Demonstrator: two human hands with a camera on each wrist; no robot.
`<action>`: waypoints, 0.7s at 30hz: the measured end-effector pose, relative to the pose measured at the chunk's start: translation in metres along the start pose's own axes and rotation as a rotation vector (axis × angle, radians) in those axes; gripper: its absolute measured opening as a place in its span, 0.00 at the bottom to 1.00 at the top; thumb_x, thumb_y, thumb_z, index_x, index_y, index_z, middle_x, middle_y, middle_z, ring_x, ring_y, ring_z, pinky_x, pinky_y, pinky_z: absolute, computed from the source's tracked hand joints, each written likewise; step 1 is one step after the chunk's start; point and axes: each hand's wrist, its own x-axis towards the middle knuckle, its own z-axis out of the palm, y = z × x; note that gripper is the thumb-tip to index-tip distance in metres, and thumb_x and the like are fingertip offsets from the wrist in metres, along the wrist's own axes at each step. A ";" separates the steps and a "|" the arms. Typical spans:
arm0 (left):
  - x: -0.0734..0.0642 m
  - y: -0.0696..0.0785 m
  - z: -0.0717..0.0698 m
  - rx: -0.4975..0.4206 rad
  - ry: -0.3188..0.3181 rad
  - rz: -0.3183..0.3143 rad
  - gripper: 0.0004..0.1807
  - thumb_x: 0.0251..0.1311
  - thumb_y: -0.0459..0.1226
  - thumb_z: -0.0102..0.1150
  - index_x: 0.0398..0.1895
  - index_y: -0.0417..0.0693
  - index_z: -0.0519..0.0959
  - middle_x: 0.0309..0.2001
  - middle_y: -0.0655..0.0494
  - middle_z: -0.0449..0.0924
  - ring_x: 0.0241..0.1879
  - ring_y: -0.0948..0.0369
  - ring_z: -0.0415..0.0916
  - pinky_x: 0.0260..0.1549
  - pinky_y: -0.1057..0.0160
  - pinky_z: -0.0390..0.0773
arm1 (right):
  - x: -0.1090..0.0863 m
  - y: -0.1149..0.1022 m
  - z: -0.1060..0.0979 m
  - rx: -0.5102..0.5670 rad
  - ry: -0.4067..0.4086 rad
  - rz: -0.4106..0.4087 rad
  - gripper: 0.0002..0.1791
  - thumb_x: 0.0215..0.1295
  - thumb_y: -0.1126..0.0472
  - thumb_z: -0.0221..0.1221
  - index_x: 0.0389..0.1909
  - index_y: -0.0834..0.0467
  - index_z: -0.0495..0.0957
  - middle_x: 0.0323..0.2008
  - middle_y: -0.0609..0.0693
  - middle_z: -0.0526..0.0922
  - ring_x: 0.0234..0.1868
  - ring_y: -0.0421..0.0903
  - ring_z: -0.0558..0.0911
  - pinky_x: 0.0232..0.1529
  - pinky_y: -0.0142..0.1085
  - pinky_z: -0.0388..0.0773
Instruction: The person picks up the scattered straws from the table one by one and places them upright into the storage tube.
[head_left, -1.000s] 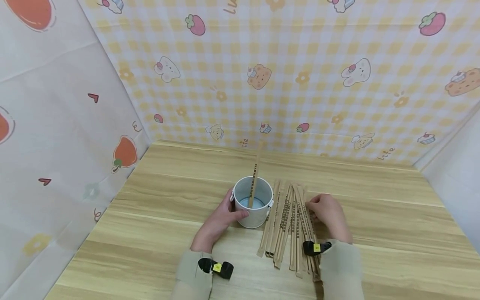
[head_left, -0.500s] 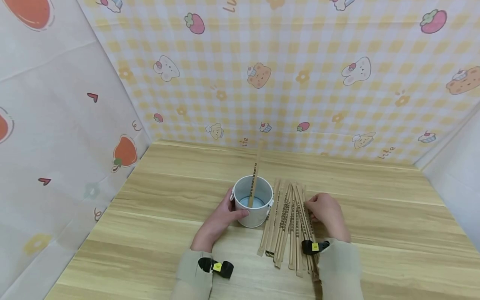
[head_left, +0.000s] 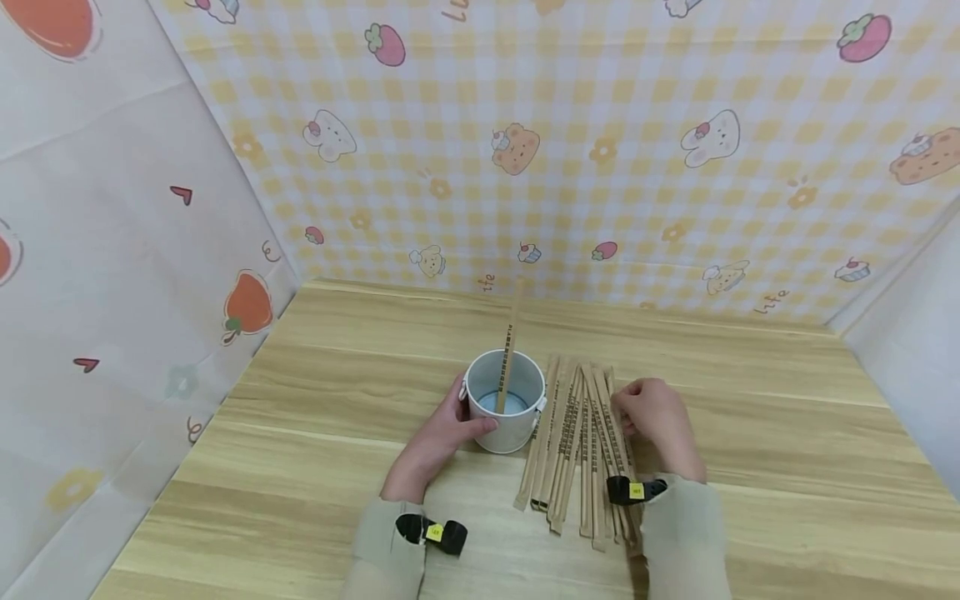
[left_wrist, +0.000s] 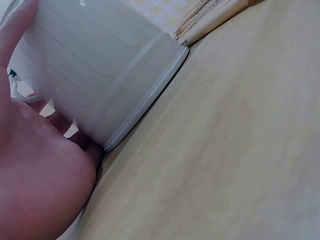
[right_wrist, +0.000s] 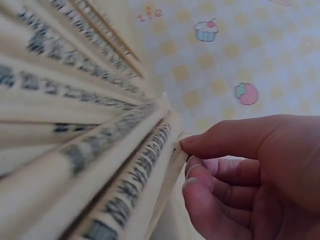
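Note:
A small white bucket (head_left: pixel 504 435) stands on the table, with one paper-wrapped straw (head_left: pixel 511 342) leaning upright inside it. My left hand (head_left: pixel 450 427) grips the bucket's left side, thumb across the front; the left wrist view shows the fingers curling behind the wall (left_wrist: pixel 105 65). Right of the bucket lies a fanned pile of brown paper-wrapped straws (head_left: pixel 577 450) with dark printing. At the pile's right edge, my right hand (head_left: pixel 656 418) pinches the outermost wrapped straw between thumb and fingers. In the right wrist view the thumb presses that straw's edge (right_wrist: pixel 172 160); its far side is hidden.
The wood-grain table (head_left: pixel 360 375) stretches out on both sides of the bucket and pile. A yellow checked cloth (head_left: pixel 585 200) hangs along the back edge, and a white printed cloth (head_left: pixel 135 275) hangs at the left.
My right hand has shifted very slightly at the pile's right edge, and the outer straws there have moved a little. The left hand and bucket stay in place.

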 end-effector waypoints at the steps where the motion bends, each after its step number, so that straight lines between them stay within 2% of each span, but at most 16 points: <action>1: 0.000 0.000 0.000 -0.001 0.000 0.001 0.45 0.46 0.35 0.64 0.65 0.64 0.51 0.63 0.53 0.55 0.64 0.58 0.50 0.61 0.56 0.49 | -0.001 -0.001 -0.002 -0.001 0.009 -0.004 0.11 0.58 0.59 0.50 0.28 0.62 0.76 0.18 0.52 0.77 0.20 0.46 0.76 0.21 0.35 0.70; 6: 0.000 0.000 0.001 -0.003 -0.002 0.002 0.44 0.46 0.36 0.64 0.65 0.64 0.51 0.63 0.54 0.55 0.63 0.58 0.50 0.61 0.56 0.49 | -0.007 -0.012 -0.014 -0.020 0.068 -0.056 0.12 0.60 0.55 0.51 0.34 0.61 0.76 0.22 0.52 0.78 0.21 0.47 0.77 0.23 0.36 0.70; 12: -0.002 0.002 -0.001 0.011 -0.002 -0.004 0.45 0.46 0.37 0.64 0.66 0.64 0.51 0.63 0.54 0.55 0.63 0.58 0.50 0.61 0.56 0.49 | -0.022 -0.032 -0.030 -0.031 0.181 -0.150 0.14 0.61 0.53 0.51 0.35 0.60 0.75 0.24 0.52 0.79 0.20 0.46 0.77 0.21 0.36 0.71; 18: -0.003 0.004 -0.001 0.000 -0.014 -0.029 0.45 0.47 0.34 0.63 0.67 0.62 0.49 0.64 0.53 0.54 0.64 0.57 0.48 0.61 0.57 0.48 | -0.041 -0.052 -0.042 -0.022 0.362 -0.212 0.18 0.62 0.46 0.50 0.36 0.57 0.76 0.25 0.51 0.79 0.18 0.44 0.77 0.18 0.36 0.70; 21: -0.006 0.015 0.002 0.001 -0.032 -0.030 0.45 0.48 0.33 0.62 0.67 0.57 0.48 0.64 0.51 0.53 0.65 0.55 0.47 0.61 0.56 0.47 | -0.050 -0.061 -0.047 -0.002 0.495 -0.266 0.18 0.61 0.45 0.51 0.35 0.56 0.77 0.23 0.49 0.79 0.16 0.40 0.76 0.18 0.31 0.69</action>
